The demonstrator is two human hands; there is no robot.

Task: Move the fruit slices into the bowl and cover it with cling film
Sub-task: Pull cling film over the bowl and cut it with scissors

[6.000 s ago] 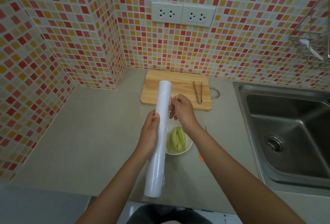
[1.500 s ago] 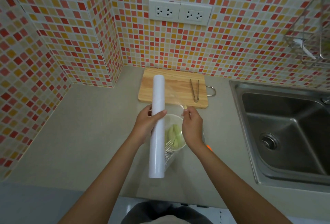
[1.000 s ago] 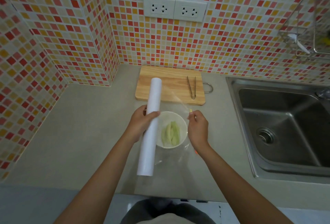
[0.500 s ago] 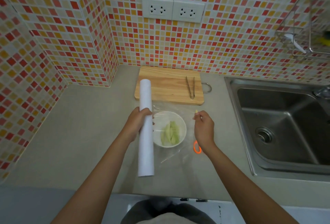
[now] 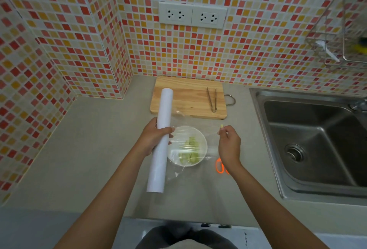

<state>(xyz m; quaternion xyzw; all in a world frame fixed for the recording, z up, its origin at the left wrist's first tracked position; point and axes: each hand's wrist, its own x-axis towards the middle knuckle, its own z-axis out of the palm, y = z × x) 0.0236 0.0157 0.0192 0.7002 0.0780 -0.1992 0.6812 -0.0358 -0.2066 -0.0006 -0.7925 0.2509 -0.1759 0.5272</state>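
Observation:
A white bowl [image 5: 202,155] with pale green fruit slices [image 5: 189,152] stands on the counter in front of the chopping board. My left hand [image 5: 153,139] grips a long white cling film roll [image 5: 161,139] just left of the bowl. My right hand [image 5: 228,145] pinches the free edge of the clear cling film sheet [image 5: 195,127], which is stretched from the roll across the top of the bowl to its right side.
A wooden chopping board [image 5: 188,98] with metal tongs [image 5: 212,99] lies behind the bowl. Orange-handled scissors [image 5: 220,166] lie partly under my right wrist. A steel sink [image 5: 309,141] fills the right side. Tiled walls close the back and left.
The hands have drawn apart, the roll going left and my right hand going right, so the film sheet has widened and come down over the bowl.

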